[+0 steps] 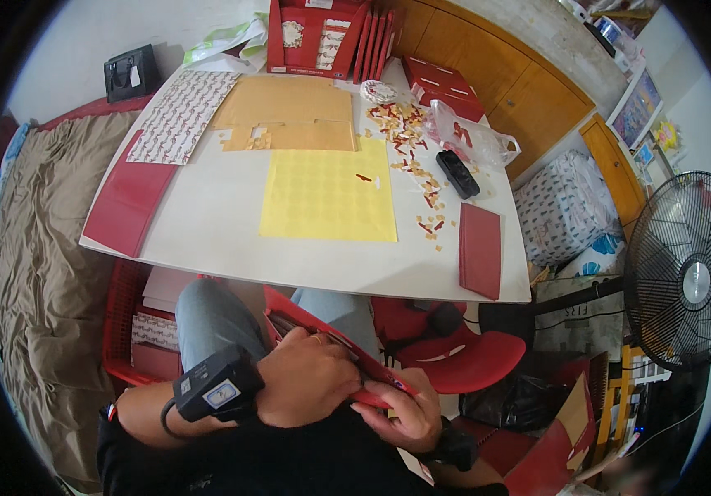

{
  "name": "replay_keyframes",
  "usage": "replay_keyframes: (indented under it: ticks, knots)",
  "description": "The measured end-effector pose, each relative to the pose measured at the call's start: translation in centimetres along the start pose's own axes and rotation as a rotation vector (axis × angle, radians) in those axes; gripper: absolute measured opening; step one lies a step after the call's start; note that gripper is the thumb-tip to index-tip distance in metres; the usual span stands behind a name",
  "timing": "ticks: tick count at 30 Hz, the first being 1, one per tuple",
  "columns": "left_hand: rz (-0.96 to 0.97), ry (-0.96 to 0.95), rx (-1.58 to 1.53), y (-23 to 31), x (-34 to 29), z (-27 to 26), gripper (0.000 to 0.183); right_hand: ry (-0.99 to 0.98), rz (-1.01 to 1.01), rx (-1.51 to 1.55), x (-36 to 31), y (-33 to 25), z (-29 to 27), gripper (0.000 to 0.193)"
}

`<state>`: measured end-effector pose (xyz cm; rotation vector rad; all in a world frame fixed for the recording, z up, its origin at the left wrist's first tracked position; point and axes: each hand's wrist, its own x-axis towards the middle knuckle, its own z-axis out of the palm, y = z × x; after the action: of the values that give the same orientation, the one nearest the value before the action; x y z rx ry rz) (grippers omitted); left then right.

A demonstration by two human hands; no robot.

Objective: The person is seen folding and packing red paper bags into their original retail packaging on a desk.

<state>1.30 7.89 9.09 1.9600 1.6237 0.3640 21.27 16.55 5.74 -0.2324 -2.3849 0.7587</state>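
Observation:
Over my lap I hold a folded red cardboard piece (289,304), tilted, with one long edge parted. My left hand (310,380) lies across that parted edge, its fingers curled down and partly hidden. Gripping the near right end is my right hand (405,413), thumb on the near side and fingers on the far side. Beyond my knees on the white table (206,223), a yellow sheet (326,198) with faint round marks lies flat, a small red scrap and a white one on it.
Tan cardboard (289,107), patterned sheets (182,116), red boards (481,248), small scraps (409,136), a black device (458,174) and a red display box (318,37) occupy the table. A red crate (116,331) stands below left, a fan (686,273) at right.

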Motion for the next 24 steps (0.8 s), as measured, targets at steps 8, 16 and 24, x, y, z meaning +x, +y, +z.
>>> replay_keyframes:
  ticks: [8, 16, 24]
  knots:
    - [0.035, -0.025, -0.16, 0.4, 0.4, -0.1, 0.019, -0.011, -0.113, -0.041, 0.5, -0.1, 0.1, 0.055]
    - [0.017, -0.037, -0.096, 1.3, 1.0, 0.1, 0.019, 0.032, -0.146, -0.083, -1.8, 1.3, 1.0, 0.058]
    - [-0.058, -0.085, -0.123, 1.0, 1.0, -0.2, 0.021, 0.019, -0.164, -0.028, -2.6, 2.0, 1.7, 0.061]
